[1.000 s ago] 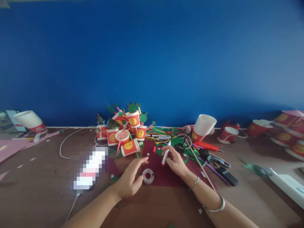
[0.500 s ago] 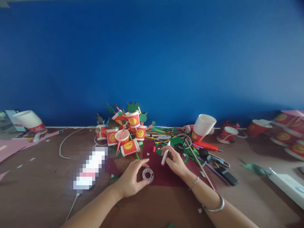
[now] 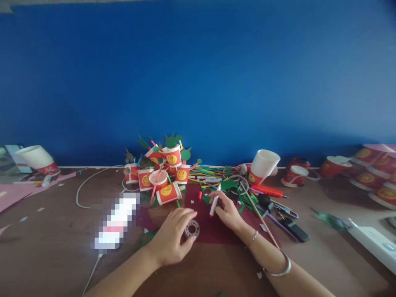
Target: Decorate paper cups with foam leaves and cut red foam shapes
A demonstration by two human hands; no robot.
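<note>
My right hand holds a white marker between its fingers, with the red tip pointing down over a dark red sheet of paper. A small red cap lies on that sheet. To the left, my left hand has its thumb and fingers apart around a small grey ring with dark spots. The ring lies flat at the sheet's left part. Whether a fingertip touches it, I cannot tell. Green paper scraps lie beyond the right hand.
Red paper cups with straws and green cutouts are piled at the back. A tall white cup, a red-handled tool and keys with a black fob lie right. A lit, blurred-out phone-like device is left.
My left thumb and fingers have shifted slightly, and the thumb has drawn a little away from the ring. The right hand keeps its hold on the marker. The view has shifted slightly.
</note>
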